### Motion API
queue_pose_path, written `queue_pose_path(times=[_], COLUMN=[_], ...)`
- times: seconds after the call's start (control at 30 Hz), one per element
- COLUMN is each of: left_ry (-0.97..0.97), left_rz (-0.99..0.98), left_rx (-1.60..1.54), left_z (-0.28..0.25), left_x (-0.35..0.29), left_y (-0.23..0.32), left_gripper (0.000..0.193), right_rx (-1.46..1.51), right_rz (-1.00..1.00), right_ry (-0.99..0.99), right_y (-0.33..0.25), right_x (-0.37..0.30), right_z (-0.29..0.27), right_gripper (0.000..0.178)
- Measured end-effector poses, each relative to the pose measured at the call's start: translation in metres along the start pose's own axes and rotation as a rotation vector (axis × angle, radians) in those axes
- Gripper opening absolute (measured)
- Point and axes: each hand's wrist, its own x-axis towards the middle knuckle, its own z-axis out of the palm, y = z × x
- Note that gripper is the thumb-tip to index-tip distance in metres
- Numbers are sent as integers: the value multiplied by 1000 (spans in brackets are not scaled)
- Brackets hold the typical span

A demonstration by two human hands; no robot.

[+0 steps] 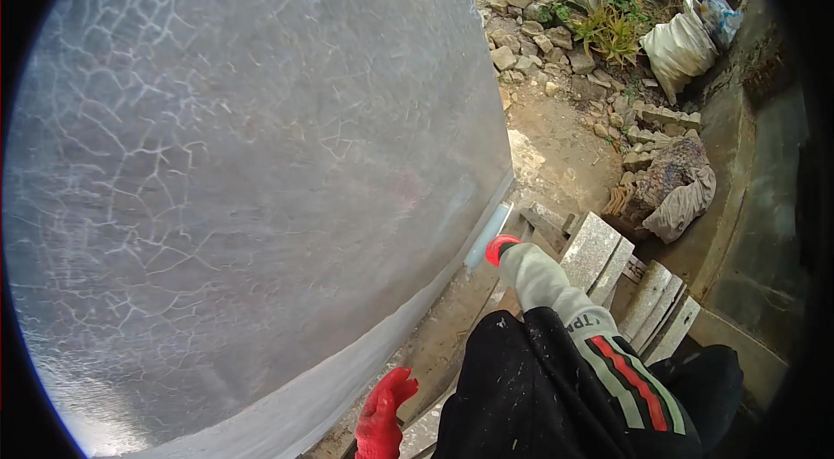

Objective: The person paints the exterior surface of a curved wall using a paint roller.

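A large grey wall [287,146], webbed with pale crack-like lines, fills the left side. Down at its lower right edge, my right hand [501,248] in a red glove is closed on a long, flat, pale blade that looks like a putty knife [488,235]. The blade lies against the base of the wall; its handle and most of my fingers are hidden. My left hand [382,414], also red-gloved, is beside the lower part of the wall with its fingers apart and nothing in it.
Wooden planks [598,257] stand close by on the right. Farther off are a heap of stones [543,3], plants [611,32], a white sack [680,51] and a crumpled cloth [682,198]. A low wall [756,198] bounds the right side.
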Motion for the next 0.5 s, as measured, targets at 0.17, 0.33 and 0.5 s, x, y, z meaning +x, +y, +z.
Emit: queue_pose_path(times=[0.17, 0.33, 0.5], left_ry=[-4, 48, 22], left_rz=[-119, -140, -121], left_rx=[81, 69, -86], left_z=[14, -15, 10], left_x=[-7, -13, -10], left_y=[0, -44, -16], left_gripper=[55, 51, 52], right_rx=[42, 77, 110], right_rz=[68, 118, 175], right_ry=[7, 1, 4], right_y=[-6, -4, 10], right_x=[32, 45, 48], right_z=[8, 11, 9], right_gripper=[21, 23, 24])
